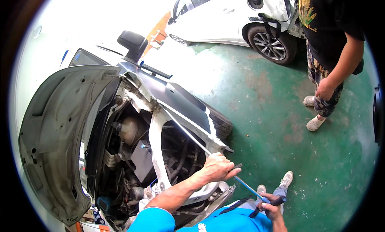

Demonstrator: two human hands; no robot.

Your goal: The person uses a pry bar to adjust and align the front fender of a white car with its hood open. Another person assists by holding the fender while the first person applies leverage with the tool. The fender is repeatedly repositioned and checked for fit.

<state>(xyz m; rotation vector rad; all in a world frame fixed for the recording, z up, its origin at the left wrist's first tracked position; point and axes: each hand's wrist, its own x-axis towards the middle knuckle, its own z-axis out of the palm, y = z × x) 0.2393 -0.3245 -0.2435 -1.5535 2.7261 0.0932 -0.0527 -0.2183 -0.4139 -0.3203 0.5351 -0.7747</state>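
My left hand (214, 168) is closed around a long thin metal rod (189, 136) over the front of the opened vehicle, beside a pale curved body member (155, 132); a small dark piece pokes out at its fingers. The rod runs up to the inner fender's upper corner (140, 97), where its end is hard to make out. My right hand (271, 210) grips the dark handle (276, 200) at the rod's lower end, where the shaft looks blue, in front of my blue shirt. Under the rod lie the engine bay's hoses, a grey box (142, 160) and a translucent reservoir (130, 130).
The raised hood (52, 140) fills the left. The fender (176, 99) and tyre (220, 124) border the green floor (264, 120). A person (329, 39) in a dark T-shirt and camouflage trousers stands at upper right, beside a white car (212, 23) with rear body damage.
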